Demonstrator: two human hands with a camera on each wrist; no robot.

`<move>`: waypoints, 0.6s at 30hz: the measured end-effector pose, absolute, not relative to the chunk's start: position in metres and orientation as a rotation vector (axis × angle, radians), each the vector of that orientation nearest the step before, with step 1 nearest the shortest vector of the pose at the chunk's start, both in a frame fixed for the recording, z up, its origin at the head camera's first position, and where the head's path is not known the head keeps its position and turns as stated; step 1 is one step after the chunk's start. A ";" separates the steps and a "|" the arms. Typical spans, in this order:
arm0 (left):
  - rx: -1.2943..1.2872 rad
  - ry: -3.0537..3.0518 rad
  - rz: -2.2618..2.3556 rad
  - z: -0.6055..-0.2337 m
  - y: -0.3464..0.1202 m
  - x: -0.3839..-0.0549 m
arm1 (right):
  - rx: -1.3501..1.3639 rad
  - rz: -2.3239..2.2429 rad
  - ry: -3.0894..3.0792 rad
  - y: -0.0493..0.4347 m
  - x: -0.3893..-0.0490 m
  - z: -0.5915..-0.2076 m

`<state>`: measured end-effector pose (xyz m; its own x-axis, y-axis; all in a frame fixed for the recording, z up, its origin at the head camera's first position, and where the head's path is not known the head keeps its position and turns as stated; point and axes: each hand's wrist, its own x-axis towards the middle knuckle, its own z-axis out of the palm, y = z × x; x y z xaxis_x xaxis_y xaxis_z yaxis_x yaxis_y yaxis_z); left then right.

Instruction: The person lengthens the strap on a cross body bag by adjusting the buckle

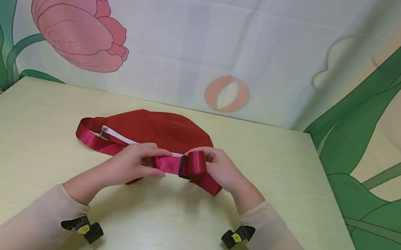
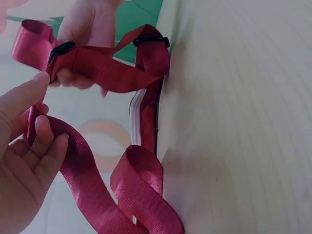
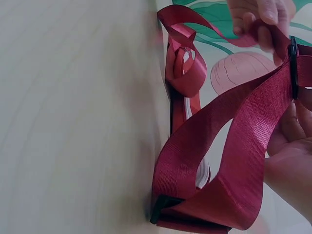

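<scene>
A red waist bag [image 1: 161, 128] with a white zipper [image 1: 120, 136] lies on the table, its crimson webbing strap [image 1: 167, 164] lifted in front of it. On the strap sits a black slider buckle [image 1: 181, 166], with a loop of webbing standing up beside it. My left hand [image 1: 133, 162] pinches the strap left of the slider between thumb and fingers. On the other side, my right hand [image 1: 224, 170] grips the webbing close to the slider; some of its fingers are hidden behind the strap. A second black buckle [image 3: 166, 209] shows lower down in the right wrist view.
The light wood table [image 1: 170, 232] reaches back to a printed cloth backdrop [image 1: 181, 45]. At the bag's left end another strap loop [image 1: 87, 137] lies on the tabletop. Each sleeve carries a small black wrist camera [image 1: 93, 231].
</scene>
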<state>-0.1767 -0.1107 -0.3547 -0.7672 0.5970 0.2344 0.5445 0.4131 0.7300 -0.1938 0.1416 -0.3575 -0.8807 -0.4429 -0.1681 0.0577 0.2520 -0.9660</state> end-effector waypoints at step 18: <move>0.993 2.562 1.419 -0.362 -0.083 -0.175 | -0.438 -1.691 2.189 0.138 -0.196 -0.360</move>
<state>-0.1755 -0.0826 -0.3623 -0.7927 0.5543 0.2538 0.5092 0.3731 0.7756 -0.1957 0.1379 -0.3605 -0.8947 -0.4397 -0.0784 -0.0352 0.2444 -0.9690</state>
